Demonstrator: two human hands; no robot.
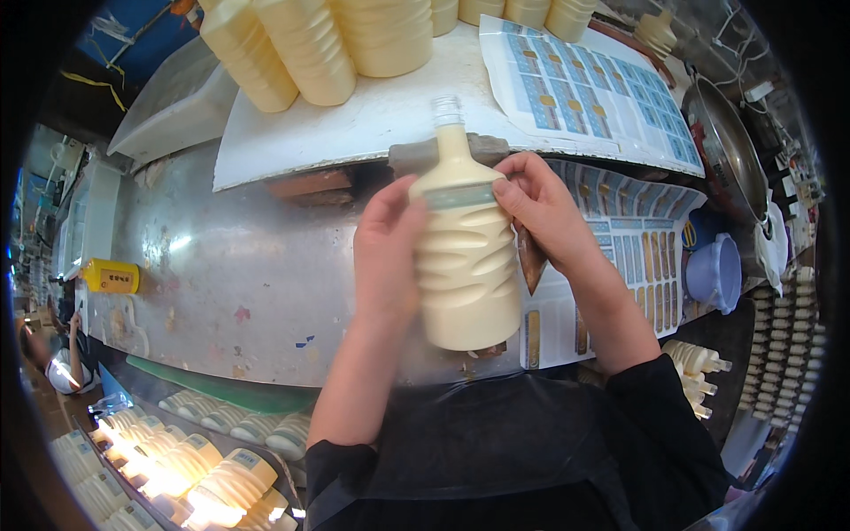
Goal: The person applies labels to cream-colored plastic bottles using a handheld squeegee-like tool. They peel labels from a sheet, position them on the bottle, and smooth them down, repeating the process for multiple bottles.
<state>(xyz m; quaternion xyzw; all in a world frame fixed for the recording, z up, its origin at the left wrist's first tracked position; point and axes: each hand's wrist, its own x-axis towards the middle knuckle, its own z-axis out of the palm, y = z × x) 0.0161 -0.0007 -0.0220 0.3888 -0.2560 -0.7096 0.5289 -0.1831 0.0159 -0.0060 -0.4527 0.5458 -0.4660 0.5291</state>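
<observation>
Bottle (469, 283), cream, wavy-ribbed, seemingly glass, sits between bare left hand (386, 232) and bare right hand (542, 208), both grasping its shoulder; translucent pale-green band (460, 196) is best smoothed level, centre outward

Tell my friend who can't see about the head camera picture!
A person's left hand, blurred, and right hand are at the sides of a wavy cream bottle with a greenish band. More cream bottles stand beyond, near a blue label sheet; a yellow container is at the left.
</observation>
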